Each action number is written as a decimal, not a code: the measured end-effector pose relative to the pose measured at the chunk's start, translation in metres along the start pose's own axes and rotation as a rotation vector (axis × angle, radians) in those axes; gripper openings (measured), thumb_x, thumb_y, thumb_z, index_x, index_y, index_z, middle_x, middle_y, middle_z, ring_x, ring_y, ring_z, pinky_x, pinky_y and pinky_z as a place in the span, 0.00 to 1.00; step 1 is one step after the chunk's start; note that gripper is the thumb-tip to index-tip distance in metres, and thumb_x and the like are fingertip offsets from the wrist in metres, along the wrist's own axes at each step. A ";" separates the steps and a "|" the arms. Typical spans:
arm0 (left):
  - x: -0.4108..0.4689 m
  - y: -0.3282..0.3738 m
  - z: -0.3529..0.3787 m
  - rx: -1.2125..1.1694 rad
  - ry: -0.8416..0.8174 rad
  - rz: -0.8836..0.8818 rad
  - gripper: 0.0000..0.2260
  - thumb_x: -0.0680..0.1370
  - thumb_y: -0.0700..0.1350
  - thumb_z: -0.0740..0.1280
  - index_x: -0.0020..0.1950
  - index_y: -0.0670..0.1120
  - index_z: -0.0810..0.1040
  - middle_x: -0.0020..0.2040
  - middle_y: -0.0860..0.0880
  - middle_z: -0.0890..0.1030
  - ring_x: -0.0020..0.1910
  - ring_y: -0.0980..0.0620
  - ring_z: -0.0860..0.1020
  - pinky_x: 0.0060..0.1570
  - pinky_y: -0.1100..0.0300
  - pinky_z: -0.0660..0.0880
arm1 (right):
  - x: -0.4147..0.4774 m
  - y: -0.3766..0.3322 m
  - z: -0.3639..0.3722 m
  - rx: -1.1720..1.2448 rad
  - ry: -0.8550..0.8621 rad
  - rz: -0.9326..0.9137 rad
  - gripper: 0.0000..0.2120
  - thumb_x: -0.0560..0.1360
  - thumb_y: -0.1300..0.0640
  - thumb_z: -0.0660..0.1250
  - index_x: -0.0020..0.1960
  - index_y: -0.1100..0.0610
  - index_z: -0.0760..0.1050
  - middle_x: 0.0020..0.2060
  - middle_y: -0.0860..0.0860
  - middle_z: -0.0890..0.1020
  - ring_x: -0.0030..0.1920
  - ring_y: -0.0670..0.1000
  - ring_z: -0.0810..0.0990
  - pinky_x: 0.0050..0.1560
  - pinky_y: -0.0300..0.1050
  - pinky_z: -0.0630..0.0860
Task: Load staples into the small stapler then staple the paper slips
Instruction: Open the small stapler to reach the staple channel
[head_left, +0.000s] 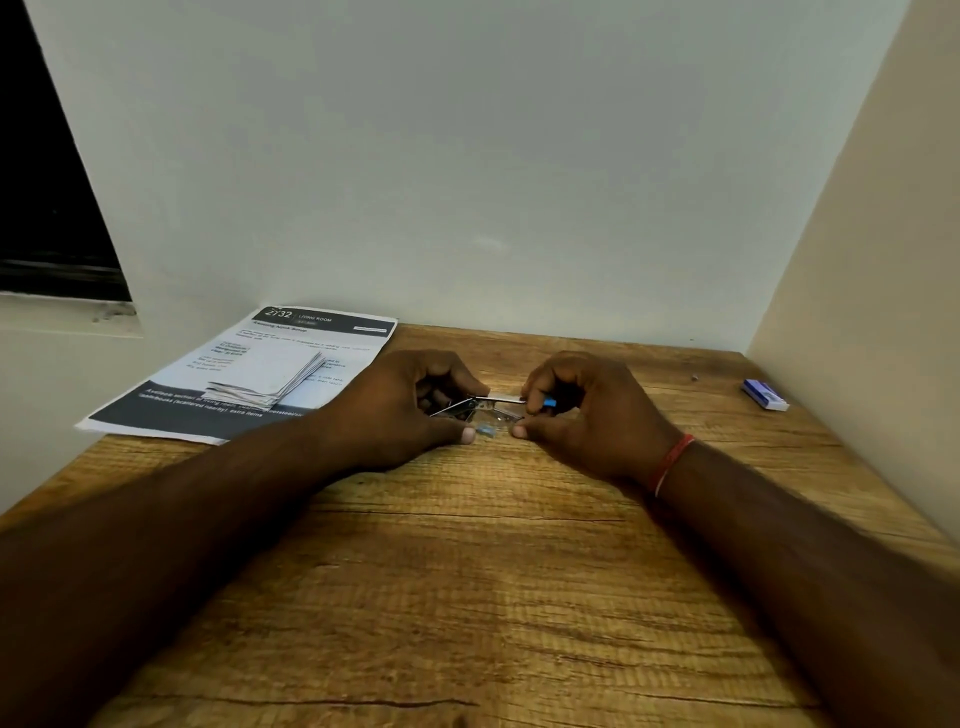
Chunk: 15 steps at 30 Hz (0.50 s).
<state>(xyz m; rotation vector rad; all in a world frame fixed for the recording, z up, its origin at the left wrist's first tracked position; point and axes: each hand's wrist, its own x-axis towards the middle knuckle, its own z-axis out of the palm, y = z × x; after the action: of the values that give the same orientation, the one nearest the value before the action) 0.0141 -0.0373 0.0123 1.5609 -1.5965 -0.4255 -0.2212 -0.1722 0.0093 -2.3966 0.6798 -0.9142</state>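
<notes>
A small metal stapler (485, 406) with blue parts lies between my hands on the wooden table (467, 571), its top swung open. My left hand (410, 410) grips its left end with curled fingers. My right hand (582, 415) pinches the long metal magazine at its right end, near a blue tip (549, 402). A stack of white paper slips (270, 384) lies on a printed sheet at the left. Whether staples sit in the magazine I cannot tell.
The printed sheet (208, 410) lies at the table's far left, hanging over the edge. A small purple-and-white staple box (764, 395) rests at the far right near the side wall. Walls close off the back and right.
</notes>
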 end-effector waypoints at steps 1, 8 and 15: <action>0.000 0.000 0.000 0.004 0.000 0.000 0.17 0.73 0.38 0.86 0.57 0.51 0.89 0.48 0.55 0.91 0.47 0.59 0.88 0.48 0.72 0.79 | -0.001 0.000 0.000 -0.006 -0.004 -0.005 0.14 0.68 0.54 0.89 0.44 0.48 0.84 0.45 0.46 0.88 0.46 0.48 0.88 0.48 0.55 0.89; 0.001 -0.001 0.001 0.066 0.090 -0.009 0.08 0.79 0.46 0.82 0.56 0.55 0.92 0.46 0.60 0.89 0.41 0.60 0.83 0.41 0.74 0.74 | 0.000 0.002 0.002 -0.058 -0.016 -0.103 0.12 0.72 0.53 0.86 0.49 0.48 0.85 0.45 0.45 0.88 0.46 0.47 0.87 0.49 0.55 0.87; 0.006 -0.006 -0.001 0.134 0.092 -0.006 0.08 0.82 0.46 0.79 0.60 0.55 0.92 0.51 0.64 0.89 0.52 0.72 0.84 0.49 0.78 0.73 | 0.007 0.006 0.003 -0.157 -0.051 -0.213 0.07 0.76 0.53 0.81 0.52 0.48 0.86 0.47 0.43 0.88 0.49 0.45 0.86 0.52 0.52 0.85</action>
<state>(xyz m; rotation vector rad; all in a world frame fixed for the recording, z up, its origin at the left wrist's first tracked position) 0.0196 -0.0438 0.0100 1.6617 -1.5769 -0.2496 -0.2162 -0.1800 0.0065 -2.6622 0.4997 -0.9094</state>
